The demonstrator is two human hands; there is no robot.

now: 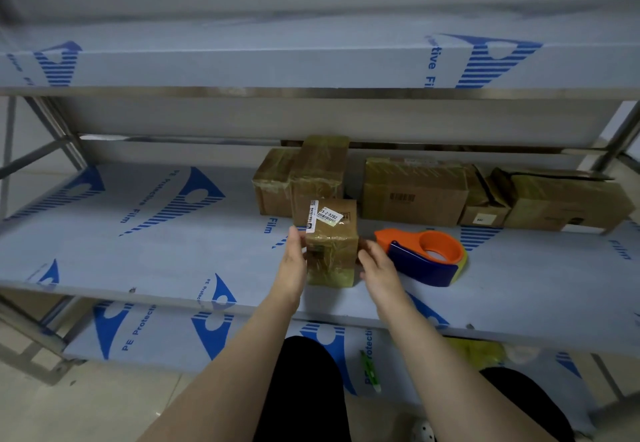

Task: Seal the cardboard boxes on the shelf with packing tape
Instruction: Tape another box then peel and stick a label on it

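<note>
two sets of fingers flank the taped box [330,244] at frame centre: left fingers [293,239] straight, flat on its left face; right fingers [370,248] curled against its right edge. box stands on the middle shelf [138,261], tape dispenser [424,256] just right, other boxes [415,195] behind.

The shelf [138,233] lies open leftward; tape dispenser [426,258] and boxes [415,192] block right and rear.

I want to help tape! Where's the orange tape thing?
The tape dispenser lies on the middle shelf, right of centre in the head view, just beside the right hand.
</note>
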